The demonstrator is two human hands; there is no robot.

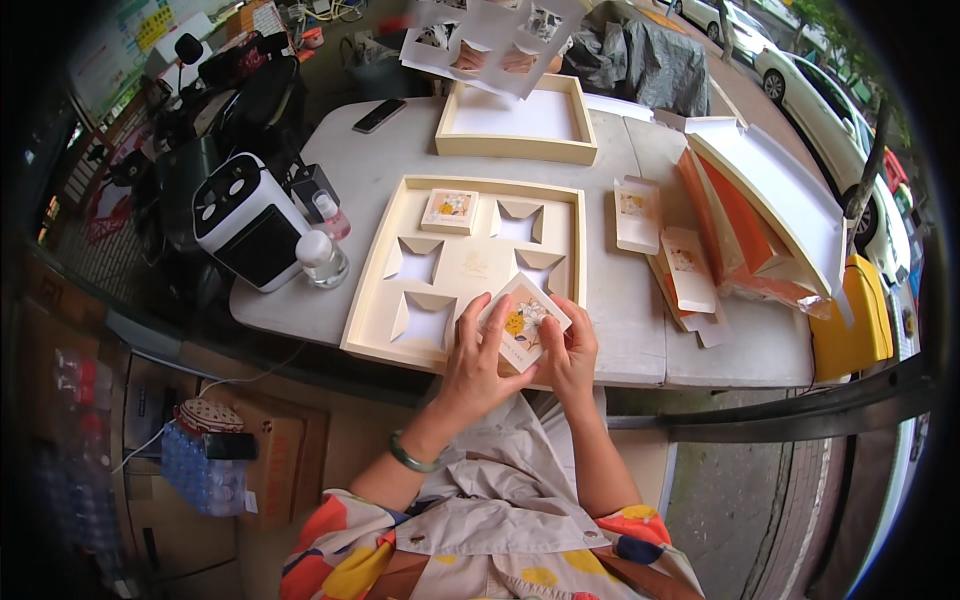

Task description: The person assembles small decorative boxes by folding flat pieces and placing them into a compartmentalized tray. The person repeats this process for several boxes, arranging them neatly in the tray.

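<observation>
Both my hands hold a small white box (pixel 524 322) with a yellow and white flower print, tilted cornerwise over the near right of a cream gift box. My left hand (pixel 476 350) grips its left side, fingers lying over the top. On the other side, my right hand (pixel 570 352) pinches the right edge. The cream gift box (pixel 363 298) lies below, its insert cut with several square openings whose flaps are folded. A matching small flower box (pixel 450 211) sits in the far left opening. What lies under my hands is hidden.
Across the table (pixel 290 290), a white cut-out insert (pixel 490 30) is held up above another cream tray (pixel 515 150). Flat flower cartons (pixel 637 214) and orange bags (pixel 735 230) lie right. At left stand a white-black appliance (pixel 255 220), a clear jar (pixel 321 260) and a phone (pixel 379 116).
</observation>
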